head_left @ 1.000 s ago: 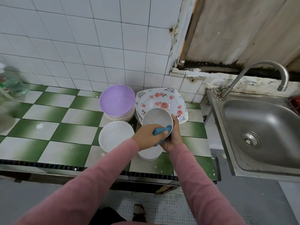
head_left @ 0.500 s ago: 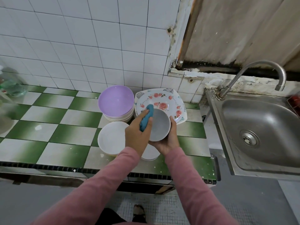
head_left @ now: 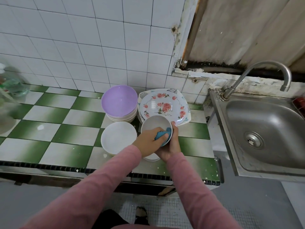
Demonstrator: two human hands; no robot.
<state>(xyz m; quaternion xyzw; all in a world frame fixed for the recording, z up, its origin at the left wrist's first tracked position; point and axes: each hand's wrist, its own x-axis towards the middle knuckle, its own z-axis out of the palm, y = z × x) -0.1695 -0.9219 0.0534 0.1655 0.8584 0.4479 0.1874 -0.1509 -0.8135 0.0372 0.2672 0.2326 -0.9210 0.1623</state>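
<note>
At the far left a blurred plastic bottle [head_left: 11, 85] is standing at the back of the worktop [head_left: 49, 126], against the white tiled wall [head_left: 82, 47]. The worktop's green and white checked tiles are showing a few pale specks and are ending in a dark strip along the front edge.

Toward the middle, a purple bowl [head_left: 119, 100] is sitting on top of a stack of pale bowls by the wall. Just in front of it a white bowl [head_left: 118, 137] is resting on others of its kind.

The left hand [head_left: 148, 141], coming out of a pink sleeve, is gripping a blue cloth [head_left: 162, 135] and pressing it inside the small bowl [head_left: 155, 124]. That bowl is being held tilted above the worktop, just right of the white bowl and in front of the floral plate [head_left: 162, 106]. The right hand [head_left: 171, 146] is cupping it from below, fingers curling round its right rim.

The floral plate is lying on a squarish plate [head_left: 173, 91] with a leaf pattern, close to the wall corner.

Right of the worktop a steel sink [head_left: 219, 123] is sitting with its round drain [head_left: 253, 140] in view, and a curved tap [head_left: 257, 70] is arching over the basin from the back left corner. Behind it a stained, streaked panel [head_left: 239, 30] is rising above a crumbling ledge. Below, grey floor [head_left: 247, 209] is showing.
</note>
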